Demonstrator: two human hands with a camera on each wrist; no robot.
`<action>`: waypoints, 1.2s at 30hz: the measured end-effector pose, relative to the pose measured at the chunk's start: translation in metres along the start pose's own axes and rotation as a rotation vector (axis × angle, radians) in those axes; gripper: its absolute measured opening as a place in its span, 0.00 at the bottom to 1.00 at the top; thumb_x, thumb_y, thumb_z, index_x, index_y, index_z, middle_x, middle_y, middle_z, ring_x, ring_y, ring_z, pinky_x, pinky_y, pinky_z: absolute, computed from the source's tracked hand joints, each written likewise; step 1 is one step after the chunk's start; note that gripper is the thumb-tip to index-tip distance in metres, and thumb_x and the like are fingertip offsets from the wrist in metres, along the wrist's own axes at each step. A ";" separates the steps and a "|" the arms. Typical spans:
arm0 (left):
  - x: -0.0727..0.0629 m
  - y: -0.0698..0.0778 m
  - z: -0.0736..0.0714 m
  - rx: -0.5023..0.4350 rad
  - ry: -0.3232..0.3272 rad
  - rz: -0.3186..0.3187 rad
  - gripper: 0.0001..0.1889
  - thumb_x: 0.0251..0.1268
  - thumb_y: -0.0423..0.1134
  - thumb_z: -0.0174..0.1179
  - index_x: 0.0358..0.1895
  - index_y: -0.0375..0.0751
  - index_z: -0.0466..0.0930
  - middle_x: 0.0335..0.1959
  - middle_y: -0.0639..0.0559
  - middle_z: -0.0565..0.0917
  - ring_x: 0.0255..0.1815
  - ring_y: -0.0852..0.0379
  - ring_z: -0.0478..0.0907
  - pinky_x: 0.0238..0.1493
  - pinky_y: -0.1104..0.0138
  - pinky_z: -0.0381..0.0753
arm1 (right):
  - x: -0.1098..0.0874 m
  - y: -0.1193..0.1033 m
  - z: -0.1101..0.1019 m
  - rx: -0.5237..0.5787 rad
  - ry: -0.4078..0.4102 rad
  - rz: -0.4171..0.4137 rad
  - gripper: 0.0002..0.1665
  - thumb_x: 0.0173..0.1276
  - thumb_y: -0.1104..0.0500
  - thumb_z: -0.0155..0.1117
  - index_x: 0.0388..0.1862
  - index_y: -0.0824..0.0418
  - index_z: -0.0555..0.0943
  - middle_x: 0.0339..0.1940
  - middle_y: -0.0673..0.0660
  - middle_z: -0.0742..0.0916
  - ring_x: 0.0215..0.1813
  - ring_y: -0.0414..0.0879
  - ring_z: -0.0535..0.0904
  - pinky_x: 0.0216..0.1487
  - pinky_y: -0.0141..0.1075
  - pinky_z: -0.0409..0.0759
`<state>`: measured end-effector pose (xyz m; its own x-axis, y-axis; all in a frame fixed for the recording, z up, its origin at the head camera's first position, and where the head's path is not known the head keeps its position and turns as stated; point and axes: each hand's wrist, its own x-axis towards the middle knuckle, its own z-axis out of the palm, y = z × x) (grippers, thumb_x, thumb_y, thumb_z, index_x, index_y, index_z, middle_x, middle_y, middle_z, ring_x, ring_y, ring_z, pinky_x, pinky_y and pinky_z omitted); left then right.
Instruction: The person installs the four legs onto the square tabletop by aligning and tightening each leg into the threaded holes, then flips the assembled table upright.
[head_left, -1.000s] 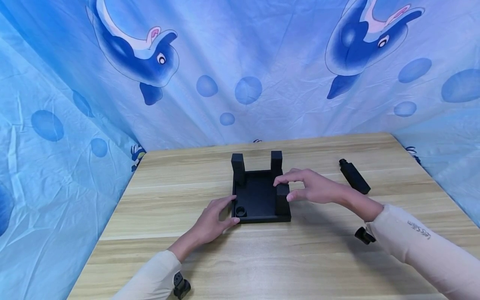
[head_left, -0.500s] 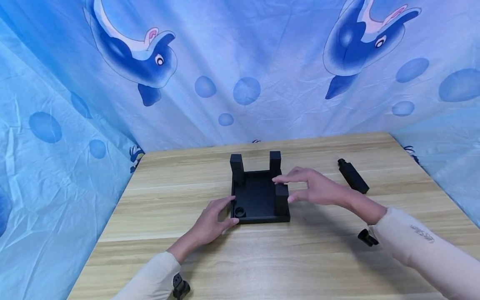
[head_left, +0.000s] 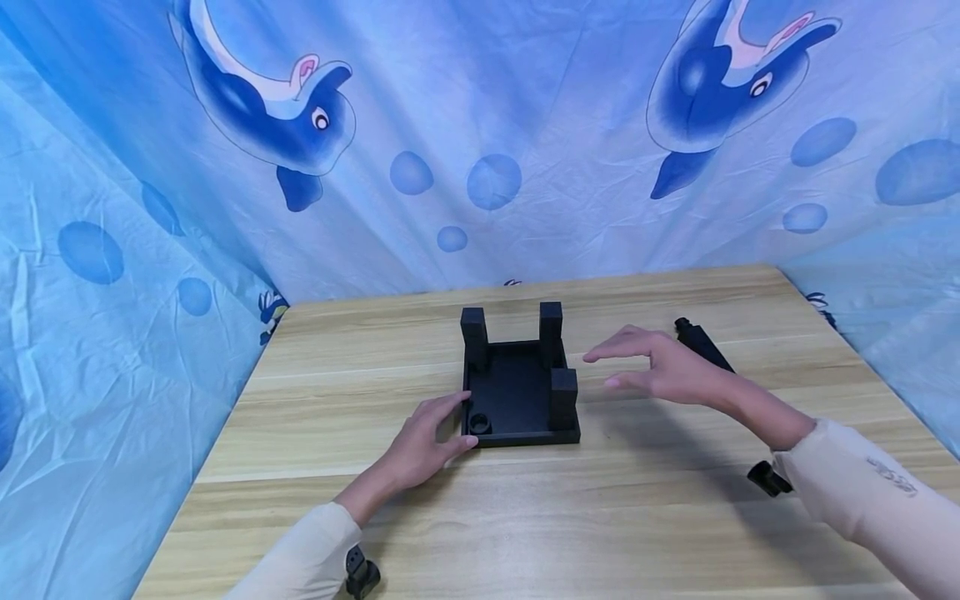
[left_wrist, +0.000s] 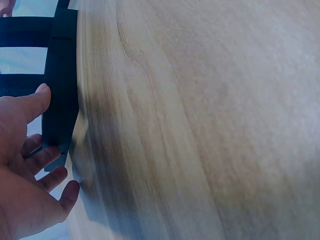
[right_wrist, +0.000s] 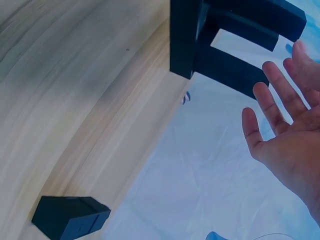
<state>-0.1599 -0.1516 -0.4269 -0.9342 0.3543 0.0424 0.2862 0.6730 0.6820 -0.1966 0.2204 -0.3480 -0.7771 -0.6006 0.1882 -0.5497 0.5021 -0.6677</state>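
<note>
A black square base [head_left: 517, 404] with a raised rim lies flat on the table, three block-shaped legs [head_left: 563, 400] standing up from its corners. Its near-left corner bears a round socket [head_left: 481, 424]. There my left hand [head_left: 416, 446] rests against the base, index fingertip at the left edge and thumb at the front corner. In the left wrist view the thumb [left_wrist: 37, 100] lies along the base's side. My right hand [head_left: 678, 367] is raised right of the base, holding nothing, fingers apart. Partly behind it lies a loose black leg [head_left: 697, 340] with a narrow knobbed end.
The light wooden table [head_left: 330, 350] meets a blue curtain [head_left: 420, 225] with printed dolphins at its back and sides. Small black devices hang at both sleeve cuffs, one by the left sleeve [head_left: 296, 554] and one by the right sleeve [head_left: 862, 483].
My right hand has drawn away to the right from the near-right leg, and now overlaps the loose leg. My left hand and the base have stayed in place.
</note>
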 end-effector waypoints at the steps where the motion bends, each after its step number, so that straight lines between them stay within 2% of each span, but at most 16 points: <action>1: 0.000 0.000 0.000 -0.001 -0.001 0.000 0.35 0.60 0.47 0.67 0.71 0.48 0.65 0.69 0.50 0.69 0.70 0.48 0.61 0.67 0.50 0.61 | -0.001 0.001 -0.001 -0.006 0.003 0.001 0.21 0.62 0.57 0.70 0.56 0.48 0.83 0.53 0.46 0.84 0.57 0.43 0.75 0.52 0.42 0.76; 7: 0.001 0.000 0.000 0.002 0.001 0.004 0.35 0.60 0.47 0.67 0.71 0.47 0.65 0.69 0.49 0.69 0.70 0.47 0.61 0.68 0.50 0.60 | -0.007 0.013 -0.005 -0.102 0.033 -0.021 0.20 0.61 0.59 0.70 0.54 0.53 0.83 0.52 0.48 0.84 0.56 0.48 0.75 0.51 0.48 0.75; 13: 0.001 0.000 -0.001 -0.002 -0.004 -0.003 0.35 0.60 0.47 0.67 0.71 0.48 0.65 0.69 0.50 0.68 0.71 0.47 0.60 0.68 0.50 0.60 | -0.015 0.028 -0.009 -0.207 0.075 -0.079 0.22 0.56 0.66 0.73 0.51 0.56 0.84 0.49 0.48 0.86 0.53 0.48 0.78 0.49 0.48 0.76; 20: 0.001 -0.001 0.000 -0.002 -0.007 0.003 0.35 0.61 0.48 0.66 0.71 0.47 0.65 0.69 0.50 0.68 0.71 0.47 0.60 0.68 0.50 0.60 | -0.025 0.042 -0.017 -0.271 0.097 -0.111 0.23 0.51 0.71 0.74 0.48 0.58 0.85 0.46 0.50 0.87 0.51 0.51 0.80 0.58 0.58 0.65; 26: 0.001 -0.002 0.001 0.003 -0.006 -0.002 0.35 0.61 0.48 0.66 0.71 0.49 0.65 0.69 0.50 0.69 0.71 0.47 0.60 0.68 0.50 0.60 | -0.035 0.054 -0.027 -0.417 0.138 -0.196 0.25 0.46 0.71 0.77 0.46 0.57 0.86 0.43 0.49 0.87 0.47 0.49 0.80 0.45 0.49 0.75; 31: 0.001 -0.001 0.000 -0.001 -0.006 -0.001 0.35 0.61 0.48 0.66 0.71 0.48 0.65 0.69 0.50 0.69 0.71 0.47 0.60 0.68 0.50 0.60 | -0.044 0.066 -0.035 -0.521 0.162 -0.202 0.25 0.45 0.70 0.78 0.44 0.56 0.86 0.42 0.50 0.87 0.43 0.48 0.77 0.37 0.43 0.68; 36: 0.001 -0.001 0.000 0.001 -0.007 -0.002 0.35 0.61 0.48 0.66 0.71 0.48 0.65 0.69 0.50 0.69 0.71 0.47 0.60 0.68 0.49 0.60 | -0.049 0.074 -0.040 -0.550 0.162 -0.174 0.26 0.44 0.71 0.77 0.45 0.57 0.86 0.42 0.52 0.87 0.42 0.47 0.76 0.35 0.40 0.62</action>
<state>-0.1607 -0.1519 -0.4274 -0.9332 0.3576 0.0355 0.2843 0.6742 0.6817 -0.2116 0.3117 -0.3780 -0.6746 -0.6220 0.3975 -0.7174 0.6793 -0.1546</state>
